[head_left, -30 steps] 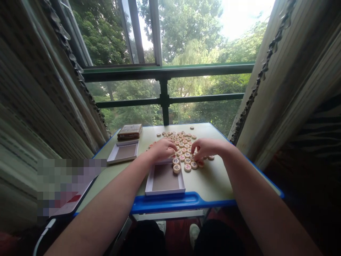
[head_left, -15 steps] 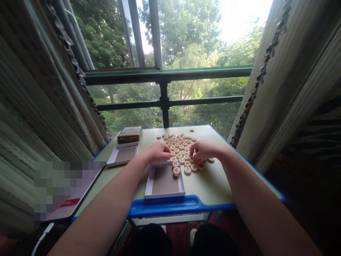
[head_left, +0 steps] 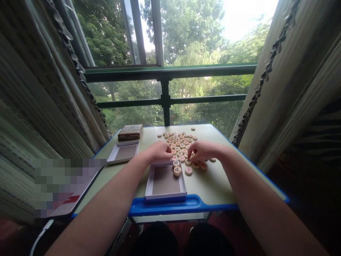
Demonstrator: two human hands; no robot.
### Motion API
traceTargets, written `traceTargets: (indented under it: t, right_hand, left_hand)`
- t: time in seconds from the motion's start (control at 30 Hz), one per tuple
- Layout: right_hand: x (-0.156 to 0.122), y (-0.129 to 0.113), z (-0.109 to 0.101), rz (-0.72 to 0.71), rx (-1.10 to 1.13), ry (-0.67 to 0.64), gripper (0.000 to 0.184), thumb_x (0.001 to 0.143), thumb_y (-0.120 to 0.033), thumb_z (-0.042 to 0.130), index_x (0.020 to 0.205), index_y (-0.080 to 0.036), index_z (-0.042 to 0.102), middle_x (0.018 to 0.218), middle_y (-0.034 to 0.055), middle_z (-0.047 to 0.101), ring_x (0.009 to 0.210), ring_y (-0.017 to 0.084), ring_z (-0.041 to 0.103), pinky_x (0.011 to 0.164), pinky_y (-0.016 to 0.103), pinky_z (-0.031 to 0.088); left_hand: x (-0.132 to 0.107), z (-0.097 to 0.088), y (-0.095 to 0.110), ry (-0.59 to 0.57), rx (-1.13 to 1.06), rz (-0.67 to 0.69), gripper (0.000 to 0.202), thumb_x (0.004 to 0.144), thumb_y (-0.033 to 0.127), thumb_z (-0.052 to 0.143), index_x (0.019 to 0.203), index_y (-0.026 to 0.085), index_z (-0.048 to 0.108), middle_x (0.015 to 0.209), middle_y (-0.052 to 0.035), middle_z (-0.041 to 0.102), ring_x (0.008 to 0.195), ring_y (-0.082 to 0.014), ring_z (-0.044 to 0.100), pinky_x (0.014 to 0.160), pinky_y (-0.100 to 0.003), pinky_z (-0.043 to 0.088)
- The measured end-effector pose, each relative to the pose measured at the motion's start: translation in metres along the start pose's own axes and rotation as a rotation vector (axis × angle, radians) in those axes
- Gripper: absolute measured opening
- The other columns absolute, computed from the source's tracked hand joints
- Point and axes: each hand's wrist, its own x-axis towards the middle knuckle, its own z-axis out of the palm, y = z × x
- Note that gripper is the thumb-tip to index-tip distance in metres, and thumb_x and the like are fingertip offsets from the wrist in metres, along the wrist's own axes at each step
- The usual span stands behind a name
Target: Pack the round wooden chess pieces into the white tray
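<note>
Our left hand [head_left: 163, 151] is curled, contents unclear; our right hand [head_left: 200, 149] is half-curled, touching one piece [head_left: 188, 162], grip we can't tell. Other round pieces [head_left: 182, 146] lie between and beyond, mid-table [head_left: 210, 185].

Round, pale wooden pieces [head_left: 182, 146] on a pale-green, blue-edged table [head_left: 213, 188]

The left hand [head_left: 161, 150] curls beside a shallow, white-walled cardboard tray [head_left: 166, 182]; the right hand [head_left: 201, 150] touches one.

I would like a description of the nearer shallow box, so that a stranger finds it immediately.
On the table, find the blue front ledge. Directly behind it sits a shallow box with white walls. Unlike the similar box farther left, it has two black-marked pieces by its far right corner.
</note>
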Motion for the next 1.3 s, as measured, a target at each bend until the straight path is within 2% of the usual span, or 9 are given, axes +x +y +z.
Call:
traceTargets:
  t: [0.13, 0.23, 0.3, 0.4, 0.6, 0.8, 0.97, 1.07, 1.3]
  right_hand:
    - [0.001, 0.002, -0.002, 0.003, 0.002, 0.084, 0.022, 0.067, -0.026, 0.058, 0.085, -0.022, 0.071, 0.074, 0.0011, 0.068, 0.062, 0.013, 0.057, 0.050, 0.020, 0.037]
    - [0.003, 0.002, -0.001, 0.019, -0.068, 0.209, 0.021, 0.070, -0.021, 0.056, 0.085, -0.021, 0.071, 0.080, 0.0023, 0.069, 0.067, 0.014, 0.059, 0.055, 0.020, 0.038]
    - [0.007, 0.002, 0.001, 0.027, -0.100, 0.254, 0.023, 0.071, -0.018, 0.055, 0.087, -0.021, 0.071, 0.082, 0.0026, 0.070, 0.068, 0.014, 0.059, 0.057, 0.020, 0.039]
    - [0.014, 0.005, 0.006, 0.010, -0.103, 0.291, 0.025, 0.072, -0.017, 0.054, 0.089, -0.023, 0.071, 0.085, 0.0020, 0.070, 0.070, 0.014, 0.059, 0.060, 0.020, 0.039]
    - [0.024, 0.012, 0.014, 0.094, -0.095, 0.425, 0.027, 0.078, -0.022, 0.050, 0.096, -0.020, 0.070, 0.090, 0.0049, 0.070, 0.073, 0.015, 0.059, 0.064, 0.022, 0.040]
    - [0.032, 0.012, 0.021, -0.016, -0.177, 0.520, 0.025, 0.081, -0.027, 0.050, 0.093, -0.021, 0.071, 0.105, 0.0053, 0.067, 0.093, 0.022, 0.053, 0.084, 0.031, 0.036]
    - [0.039, 0.013, 0.029, -0.107, -0.157, 0.520, 0.024, 0.081, -0.029, 0.052, 0.093, -0.021, 0.071, 0.106, 0.0034, 0.068, 0.102, 0.023, 0.049, 0.094, 0.034, 0.030]
    - [0.040, 0.009, 0.031, -0.092, -0.159, 0.494, 0.023, 0.081, -0.031, 0.052, 0.089, -0.020, 0.071, 0.099, 0.0045, 0.069, 0.098, 0.022, 0.050, 0.092, 0.032, 0.032]
    - [0.047, -0.001, 0.033, -0.009, -0.125, 0.564, 0.018, 0.076, -0.032, 0.057, 0.080, -0.020, 0.070, 0.091, 0.0051, 0.069, 0.092, 0.023, 0.049, 0.081, 0.030, 0.037]
  left_hand:
    - [0.001, 0.002, -0.002, 0.080, 0.040, 0.044, 0.020, 0.064, 0.019, 0.047, 0.052, 0.012, 0.061, 0.046, 0.0013, 0.046, 0.048, -0.0088, 0.037, 0.048, -0.022, 0.028]
    - [0.005, 0.006, -0.009, 0.307, 0.107, 0.058, 0.023, 0.072, 0.018, 0.046, 0.072, 0.014, 0.069, 0.073, -0.0043, 0.063, 0.071, -0.0147, 0.054, 0.066, -0.024, 0.042]
    - [0.008, 0.009, -0.016, 0.389, 0.167, 0.058, 0.026, 0.078, 0.019, 0.046, 0.084, 0.017, 0.070, 0.088, -0.0064, 0.065, 0.086, -0.0185, 0.056, 0.077, -0.027, 0.045]
    - [0.011, 0.012, -0.025, 0.372, 0.233, 0.030, 0.026, 0.078, 0.014, 0.047, 0.088, 0.020, 0.070, 0.095, -0.0060, 0.066, 0.095, -0.0199, 0.056, 0.083, -0.029, 0.046]
    - [0.010, 0.011, -0.033, 0.336, 0.317, -0.094, 0.039, 0.068, 0.002, 0.050, 0.098, 0.020, 0.069, 0.101, -0.0056, 0.066, 0.093, -0.0198, 0.058, 0.079, -0.026, 0.048]
    - [0.012, 0.008, -0.028, 0.358, 0.268, 0.042, 0.038, 0.066, -0.001, 0.049, 0.089, 0.020, 0.071, 0.095, -0.0033, 0.068, 0.097, -0.0204, 0.055, 0.086, -0.029, 0.045]
    - [0.013, 0.009, -0.026, 0.377, 0.295, 0.052, 0.038, 0.067, 0.000, 0.047, 0.089, 0.020, 0.071, 0.095, -0.0040, 0.068, 0.095, -0.0202, 0.055, 0.086, -0.030, 0.046]
    - [0.012, 0.009, -0.026, 0.351, 0.315, 0.053, 0.039, 0.066, -0.001, 0.048, 0.090, 0.021, 0.071, 0.094, -0.0040, 0.068, 0.094, -0.0202, 0.056, 0.086, -0.030, 0.046]
    - [0.012, 0.010, -0.023, 0.328, 0.286, 0.033, 0.038, 0.066, -0.001, 0.050, 0.091, 0.018, 0.071, 0.089, -0.0063, 0.068, 0.094, -0.0215, 0.056, 0.086, -0.031, 0.046]
